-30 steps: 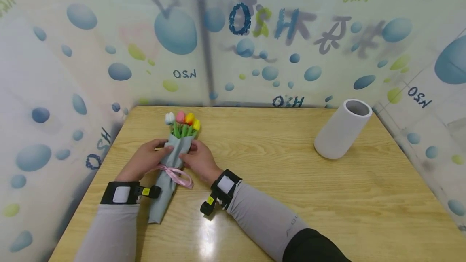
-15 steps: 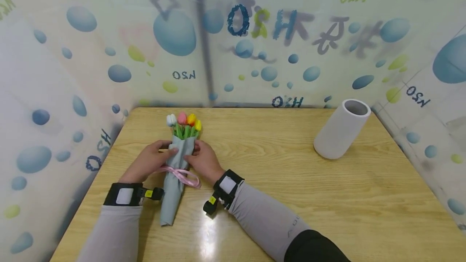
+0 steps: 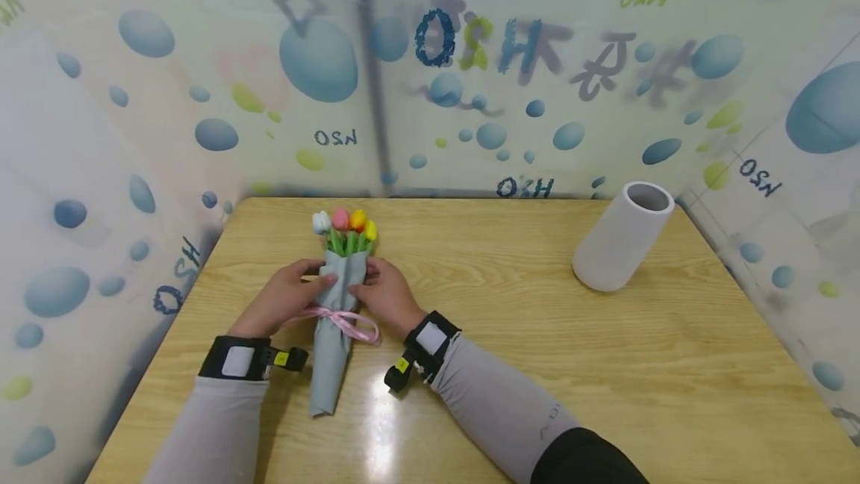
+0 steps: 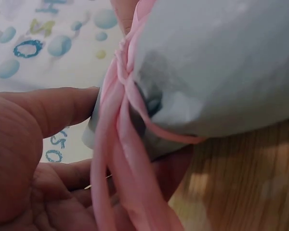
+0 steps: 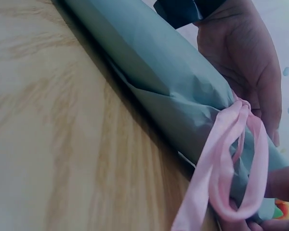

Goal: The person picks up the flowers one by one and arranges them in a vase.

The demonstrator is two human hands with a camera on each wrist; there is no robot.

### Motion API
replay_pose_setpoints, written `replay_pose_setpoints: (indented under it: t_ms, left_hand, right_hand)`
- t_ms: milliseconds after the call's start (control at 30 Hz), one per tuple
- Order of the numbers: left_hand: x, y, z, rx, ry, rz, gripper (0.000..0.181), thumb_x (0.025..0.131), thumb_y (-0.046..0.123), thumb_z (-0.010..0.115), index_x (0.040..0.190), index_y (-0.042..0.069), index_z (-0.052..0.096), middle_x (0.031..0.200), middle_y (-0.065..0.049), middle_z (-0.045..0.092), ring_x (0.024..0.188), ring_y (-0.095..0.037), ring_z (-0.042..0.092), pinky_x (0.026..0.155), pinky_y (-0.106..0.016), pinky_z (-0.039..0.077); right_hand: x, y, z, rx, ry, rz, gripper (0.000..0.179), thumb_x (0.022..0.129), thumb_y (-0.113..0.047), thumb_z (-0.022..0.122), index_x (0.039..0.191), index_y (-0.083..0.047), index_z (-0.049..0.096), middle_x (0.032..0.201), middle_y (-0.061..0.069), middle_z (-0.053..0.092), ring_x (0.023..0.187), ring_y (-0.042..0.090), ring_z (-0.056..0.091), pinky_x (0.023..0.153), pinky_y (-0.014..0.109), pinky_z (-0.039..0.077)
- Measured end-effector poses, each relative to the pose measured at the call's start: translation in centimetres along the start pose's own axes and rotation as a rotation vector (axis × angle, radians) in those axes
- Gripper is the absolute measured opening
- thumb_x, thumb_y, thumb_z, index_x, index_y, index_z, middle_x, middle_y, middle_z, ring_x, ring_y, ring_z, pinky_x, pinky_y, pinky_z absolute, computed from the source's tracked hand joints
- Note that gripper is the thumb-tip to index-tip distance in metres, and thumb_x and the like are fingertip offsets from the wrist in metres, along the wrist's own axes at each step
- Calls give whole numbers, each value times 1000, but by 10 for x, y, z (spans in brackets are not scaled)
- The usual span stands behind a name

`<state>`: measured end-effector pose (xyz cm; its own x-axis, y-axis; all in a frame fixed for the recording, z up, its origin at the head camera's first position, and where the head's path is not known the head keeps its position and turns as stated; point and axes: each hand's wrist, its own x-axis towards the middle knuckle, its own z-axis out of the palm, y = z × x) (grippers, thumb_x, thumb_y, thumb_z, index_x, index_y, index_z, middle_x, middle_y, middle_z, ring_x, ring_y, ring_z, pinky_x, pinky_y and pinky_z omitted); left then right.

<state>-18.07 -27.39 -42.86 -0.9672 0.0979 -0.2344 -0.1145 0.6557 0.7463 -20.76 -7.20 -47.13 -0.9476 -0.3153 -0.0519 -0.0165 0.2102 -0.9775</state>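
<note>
A bouquet of tulips (image 3: 329,372) in grey-blue wrapping lies on the left part of the table, blooms toward the far edge. White, pink, orange and yellow tulip heads (image 3: 341,220) stick out of its top. A pink ribbon (image 3: 339,320) is tied in a bow around the middle. My left hand (image 3: 285,293) grips the wrapping's left side above the ribbon, thumb on top. On the opposite side my right hand (image 3: 390,296) holds it likewise, thumb on the front. In the left wrist view, loose ribbon ends (image 4: 130,163) hang across the fingers, partly hiding them.
A white vase (image 3: 619,245) with a slanted look stands at the table's far right. The wooden table (image 3: 510,364) meets a patterned wall (image 3: 437,140) at the back and sides.
Both hands have shifted slightly right with the bouquet, and its lower end has swung right, so it lies straighter. The grip looks the same.
</note>
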Motion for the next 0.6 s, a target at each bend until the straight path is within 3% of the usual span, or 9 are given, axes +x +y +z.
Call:
replay_pose_setpoints:
  t_ms: [367,600]
  left_hand:
    - [3,10,18,-67,-29,31,70,104,44,61,155,1,42,140,-26,60,113,-30,66,84,-31,59]
    - [7,20,34,-94,-41,60,67,104,38,63,155,1,42,144,-25,58,119,-32,64,87,-31,57]
  right_hand:
    - [-10,3,-26,-12,-8,30,58,94,-10,74,148,-3,53,128,14,67,111,22,67,92,32,59]
    - [-16,10,-45,14,-15,34,58,95,-9,73,148,-3,52,130,15,66,114,24,67,93,34,60]
